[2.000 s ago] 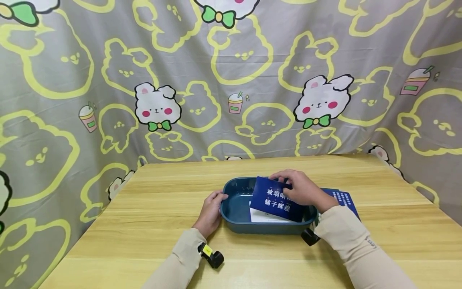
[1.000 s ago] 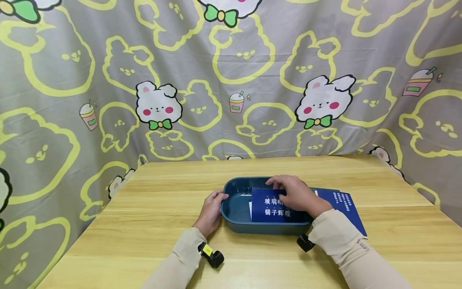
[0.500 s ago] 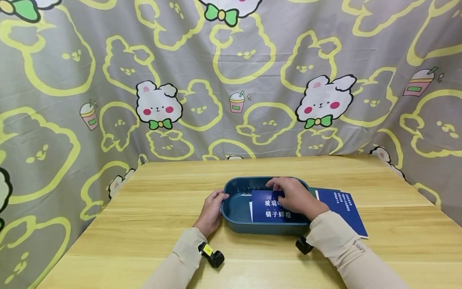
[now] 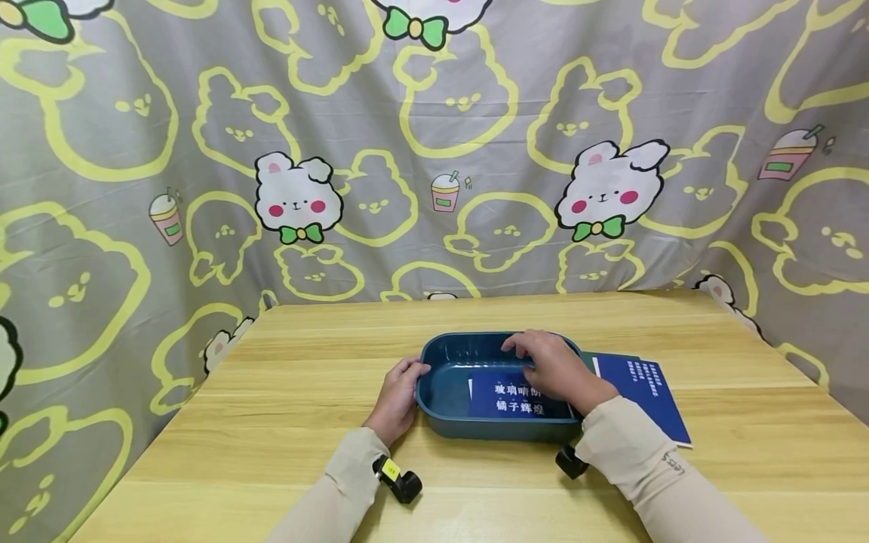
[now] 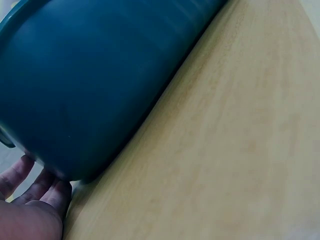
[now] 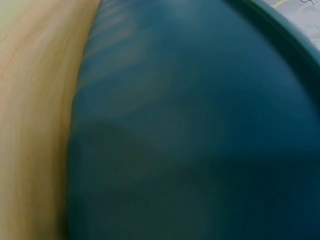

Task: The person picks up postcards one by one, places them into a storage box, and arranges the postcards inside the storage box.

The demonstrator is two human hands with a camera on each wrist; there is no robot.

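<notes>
A dark teal oblong plastic basin [image 4: 502, 430] stands on the wooden table. My left hand [image 4: 396, 403] holds its left end, thumb at the rim and fingers against the outer wall; the left wrist view shows the fingers [image 5: 57, 197] at the basin's end. Inside lies a blue card [image 4: 517, 407] with white Chinese characters, a white edge of paper showing beneath it on the left. Over the basin's right part hovers my right hand [image 4: 560, 369], fingers loosely bent, hiding the card's upper right corner. In the right wrist view the basin's outer wall [image 6: 175, 125] fills most of the picture.
Right of the basin, partly behind the right wrist, more blue printed sheets [image 4: 658, 411] lie on the table [image 4: 305, 377]. A grey curtain [image 4: 380, 136] with rabbit drawings hangs behind. Each wrist wears a small black camera [image 4: 405, 486].
The blue card, held tilted above the basin by my right hand two seconds ago, has gone down and lies flatter inside. The right hand has let go of it; the left stays put.
</notes>
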